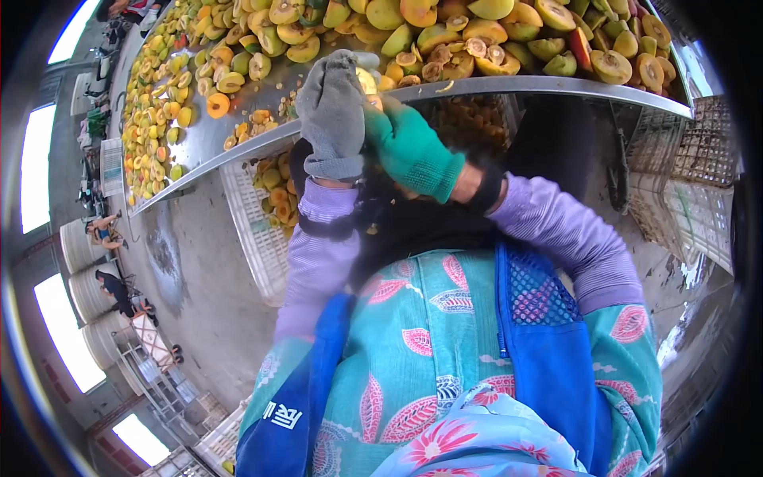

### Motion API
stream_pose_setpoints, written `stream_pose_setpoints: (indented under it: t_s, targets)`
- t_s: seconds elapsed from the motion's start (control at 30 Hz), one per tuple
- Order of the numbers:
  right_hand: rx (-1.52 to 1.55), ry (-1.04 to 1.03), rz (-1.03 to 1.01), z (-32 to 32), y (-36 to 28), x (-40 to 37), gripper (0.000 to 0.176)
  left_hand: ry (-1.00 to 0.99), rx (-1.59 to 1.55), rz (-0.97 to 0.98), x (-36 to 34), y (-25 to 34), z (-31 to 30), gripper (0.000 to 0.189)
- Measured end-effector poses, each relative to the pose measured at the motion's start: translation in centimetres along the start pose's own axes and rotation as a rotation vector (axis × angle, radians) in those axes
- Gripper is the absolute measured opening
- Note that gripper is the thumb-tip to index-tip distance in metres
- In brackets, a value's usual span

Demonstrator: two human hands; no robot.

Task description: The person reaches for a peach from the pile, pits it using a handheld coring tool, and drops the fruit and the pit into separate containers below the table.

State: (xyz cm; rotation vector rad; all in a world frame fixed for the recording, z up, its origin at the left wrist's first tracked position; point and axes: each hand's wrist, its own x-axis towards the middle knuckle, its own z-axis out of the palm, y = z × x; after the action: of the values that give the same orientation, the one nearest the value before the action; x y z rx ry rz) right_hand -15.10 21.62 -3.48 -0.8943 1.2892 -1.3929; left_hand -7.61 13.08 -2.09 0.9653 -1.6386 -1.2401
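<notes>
Above the near rim of a metal table (pixel 548 84), my two gloved hands meet around a pale yellow piece of fruit, which looks like a peach (pixel 366 81). My left hand (pixel 330 115), in a grey glove, is closed around it from the left. In a green glove, my right hand (pixel 417 151) is closed with its fingertips right against the fruit's lower side; what lies inside its fingers is hidden. Many cut peach halves (pixel 612 67) are heaped on the table beyond my hands, some with brown stones showing.
Below the table's edge on the left stands a white plastic crate (pixel 258 230) with fruit in it. Stacked crates (pixel 675 183) are at the right. Far left, other people (pixel 115 290) are near large pale tanks (pixel 95 298). Wet patches mark the concrete floor.
</notes>
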Motion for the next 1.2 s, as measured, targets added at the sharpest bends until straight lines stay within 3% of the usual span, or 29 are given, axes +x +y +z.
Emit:
stream_pose_setpoints:
  t_s: [0.03,0.13,0.17,0.27,0.3,0.4,0.43,0.53,0.57,0.67,0.7,0.8,0.83,0.93,0.97,1.07,1.2]
  targets:
    - [0.013,0.055,0.101,0.2,-0.6,-0.5,0.041,-0.022,-0.139,-0.076,0.4,0.0,0.2,0.024]
    - [0.168,-0.067,0.123,-0.1,2.7,0.1,0.044,-0.413,0.856,0.801,2.6,-0.3,-1.9,0.019]
    - [0.201,-0.116,0.16,-0.3,3.6,0.4,0.047,-0.672,0.846,0.544,3.4,0.4,-2.5,0.015]
    - [0.436,-0.139,0.319,0.2,-1.5,-0.7,0.046,-0.623,0.492,0.048,3.7,2.6,-1.9,0.015]
    - [0.688,-0.119,0.452,1.0,-1.4,0.2,0.043,-0.47,0.69,0.493,3.7,1.0,-1.3,0.017]
    - [0.958,-0.341,0.516,-0.3,0.4,1.2,0.04,-0.343,0.685,0.707,4.3,-1.6,-1.0,0.021]
    - [0.701,-0.216,0.492,-0.3,0.2,1.1,0.039,-0.59,0.566,0.216,4.0,-0.6,-1.2,0.025]
    - [0.522,-0.057,0.447,0.7,-2.6,-0.8,0.038,-0.723,-0.055,-0.295,5.1,-0.1,-1.4,0.028]
    - [0.736,-0.174,0.447,0.6,-1.4,-0.2,0.039,-0.635,-0.022,-0.213,4.7,0.2,-1.0,0.029]
    - [0.79,-0.214,0.446,-0.1,-0.9,0.5,0.035,-0.606,0.179,0.04,4.8,-0.5,-0.3,0.029]
    - [0.795,-0.319,0.556,-1.0,-1.9,0.4,0.032,-0.721,0.482,0.266,5.4,0.2,-0.7,0.029]
    - [1.111,-0.401,0.48,-0.8,-2.2,0.0,0.03,-0.731,0.149,-0.007,5.5,0.9,-0.8,0.029]
    - [1.156,-0.46,0.488,-0.9,-2.2,0.5,0.029,-0.572,-0.23,-0.298,4.4,1.6,-0.8,0.028]
    - [0.821,-0.312,0.561,-1.0,-3.1,0.4,0.028,-0.452,-0.344,-0.32,3.5,0.8,-0.7,0.023]
    - [0.711,-0.337,0.628,-1.0,-2.7,0.3,0.029,-0.681,-0.005,-0.043,4.7,-0.9,-1.6,0.02]
    - [0.944,-0.523,0.544,-1.2,-2.2,-0.2,0.031,-0.687,0.808,0.974,5.9,-0.8,-2.8,0.022]
    - [1.32,-0.656,0.469,-0.5,-1.7,0.7,0.032,-0.446,-0.445,-0.508,4.0,2.1,-2.1,0.018]
